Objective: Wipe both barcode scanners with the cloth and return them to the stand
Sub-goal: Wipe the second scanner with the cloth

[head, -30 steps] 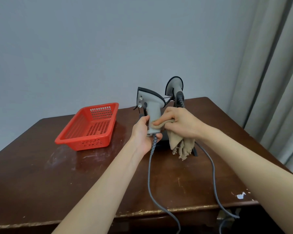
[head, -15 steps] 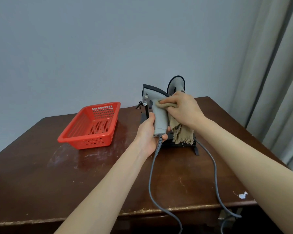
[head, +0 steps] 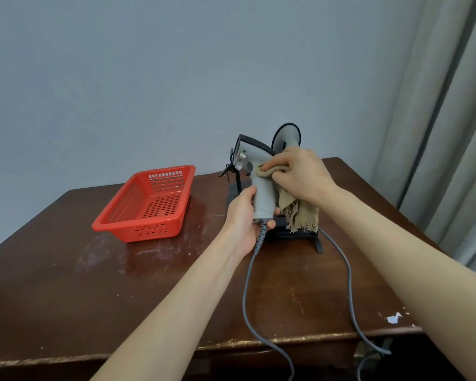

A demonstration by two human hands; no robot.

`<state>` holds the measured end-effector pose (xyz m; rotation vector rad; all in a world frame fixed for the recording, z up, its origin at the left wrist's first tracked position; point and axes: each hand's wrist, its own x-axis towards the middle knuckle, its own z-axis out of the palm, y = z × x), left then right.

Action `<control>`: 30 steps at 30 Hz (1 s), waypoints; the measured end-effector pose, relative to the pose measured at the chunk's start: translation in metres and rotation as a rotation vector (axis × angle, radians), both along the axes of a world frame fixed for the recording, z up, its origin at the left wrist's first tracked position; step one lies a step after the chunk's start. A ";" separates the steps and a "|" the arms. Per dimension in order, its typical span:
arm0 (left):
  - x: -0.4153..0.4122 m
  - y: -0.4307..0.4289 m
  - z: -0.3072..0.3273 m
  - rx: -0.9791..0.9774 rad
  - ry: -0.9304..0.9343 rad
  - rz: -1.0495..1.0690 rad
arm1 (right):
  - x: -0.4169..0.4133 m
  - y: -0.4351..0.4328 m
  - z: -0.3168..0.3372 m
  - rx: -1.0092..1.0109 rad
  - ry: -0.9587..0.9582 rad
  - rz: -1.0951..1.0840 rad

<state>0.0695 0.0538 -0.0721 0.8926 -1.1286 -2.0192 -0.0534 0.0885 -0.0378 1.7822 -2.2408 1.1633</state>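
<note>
Since 1 s ago, right hand (head: pixel 305 174) and cloth (head: pixel 300 215) climbed from handle base to the neck under the head. On tabletop (head: pixel 66 284): stand (head: pixel 294 233) at rear, second scanner (head: pixel 286 136) docked in it. Just before the stand, held scanner (head: pixel 263 193) upright; rigid smooth plastic, likely light, cable (head: pixel 248 284) tugs, so hold low on handle. Grip: left hand (head: pixel 241 215) wraps handle base; right pinches soft bunched cloth against the neck

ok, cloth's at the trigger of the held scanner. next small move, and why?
Probably slide the cloth up over the dark head of the held scanner: the right hand presses it just under the head, and the left hand grips the handle base, steadying it.
</note>
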 end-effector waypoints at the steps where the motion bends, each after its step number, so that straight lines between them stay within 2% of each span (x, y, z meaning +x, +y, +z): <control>1: 0.000 -0.001 0.001 0.005 0.012 0.006 | 0.000 0.002 -0.001 0.001 -0.016 0.028; 9: -0.002 -0.011 -0.011 -0.024 0.006 0.016 | 0.018 0.022 -0.014 0.158 0.090 0.231; 15: -0.002 -0.011 -0.010 0.040 0.073 -0.052 | 0.007 0.008 -0.008 0.087 0.086 0.046; 21: 0.000 -0.021 -0.013 0.037 0.082 -0.011 | 0.023 0.021 -0.015 0.194 0.079 0.258; 26: -0.001 -0.020 -0.014 0.119 0.126 -0.056 | 0.009 0.009 -0.013 0.063 -0.004 0.062; 30: -0.001 -0.026 -0.017 0.097 0.118 -0.035 | 0.020 0.019 -0.013 0.157 0.051 0.192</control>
